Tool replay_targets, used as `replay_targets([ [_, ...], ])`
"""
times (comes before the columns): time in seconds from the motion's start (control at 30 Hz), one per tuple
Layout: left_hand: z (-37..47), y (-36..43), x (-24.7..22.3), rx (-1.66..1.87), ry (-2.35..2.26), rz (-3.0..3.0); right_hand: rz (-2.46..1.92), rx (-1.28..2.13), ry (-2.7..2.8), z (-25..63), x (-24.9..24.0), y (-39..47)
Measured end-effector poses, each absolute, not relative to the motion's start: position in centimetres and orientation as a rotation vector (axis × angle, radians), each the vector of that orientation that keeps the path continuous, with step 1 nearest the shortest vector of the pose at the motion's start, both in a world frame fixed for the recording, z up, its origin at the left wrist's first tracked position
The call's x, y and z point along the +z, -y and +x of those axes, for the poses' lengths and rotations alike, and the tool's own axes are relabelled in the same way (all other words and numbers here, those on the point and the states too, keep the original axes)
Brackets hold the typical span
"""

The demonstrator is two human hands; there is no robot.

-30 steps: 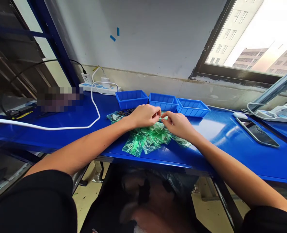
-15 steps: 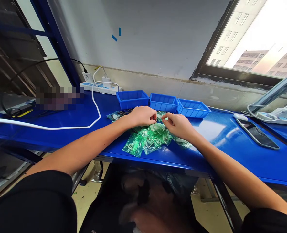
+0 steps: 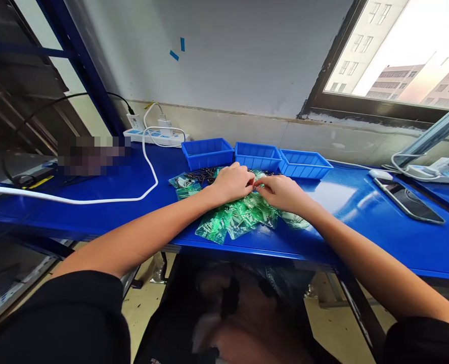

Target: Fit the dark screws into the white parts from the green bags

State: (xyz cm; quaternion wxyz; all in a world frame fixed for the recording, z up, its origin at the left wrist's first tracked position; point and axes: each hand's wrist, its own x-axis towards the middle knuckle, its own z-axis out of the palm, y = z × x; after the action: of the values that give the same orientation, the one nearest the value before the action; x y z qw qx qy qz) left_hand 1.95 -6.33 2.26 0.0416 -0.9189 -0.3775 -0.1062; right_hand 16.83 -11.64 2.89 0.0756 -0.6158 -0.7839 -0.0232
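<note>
My left hand (image 3: 234,182) and my right hand (image 3: 283,192) meet fingertip to fingertip above a heap of small green clear plastic bags (image 3: 243,217). The fingers of both are bent and pinched together. What they pinch is hidden behind the fingers and too small to name. Pale small parts show inside the bags. Just beyond my left hand lies a scatter of dark, thin, screw-like pieces (image 3: 206,175). One green bag (image 3: 188,190) lies apart to the left of my left wrist, and another bag (image 3: 295,220) rests under my right wrist.
Three blue bins stand in a row behind the heap: left bin (image 3: 208,160), middle bin (image 3: 258,162) and right bin (image 3: 306,171). A white power strip (image 3: 133,134) with a white cable (image 3: 152,172) is at the left, a phone (image 3: 410,200) at the right, on the blue table (image 3: 361,237).
My hands have drawn together until their fingertips meet. My left hand has shifted slightly right, uncovering more of the dark pieces and a green bag. The view has shifted a little.
</note>
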Motion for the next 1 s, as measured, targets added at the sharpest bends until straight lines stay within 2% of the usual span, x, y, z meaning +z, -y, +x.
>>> replay_targets([
  [0.43, 1.0, 5.6, 2.7, -0.728, 1.059, -2.958, -1.647, -0.006, 2.139, 17.2, 2.5, 11.2],
  [0.73, 0.8, 5.8, 2.9, -0.738, 1.000, -3.000, -1.438, 0.018, 2.076, 17.4, 1.9, 10.7],
  [1.0, -0.1, 5.5, 3.5, -0.711, 1.131, -2.971, -1.394, -0.189, 1.695, 20.6, 3.6, 9.8],
])
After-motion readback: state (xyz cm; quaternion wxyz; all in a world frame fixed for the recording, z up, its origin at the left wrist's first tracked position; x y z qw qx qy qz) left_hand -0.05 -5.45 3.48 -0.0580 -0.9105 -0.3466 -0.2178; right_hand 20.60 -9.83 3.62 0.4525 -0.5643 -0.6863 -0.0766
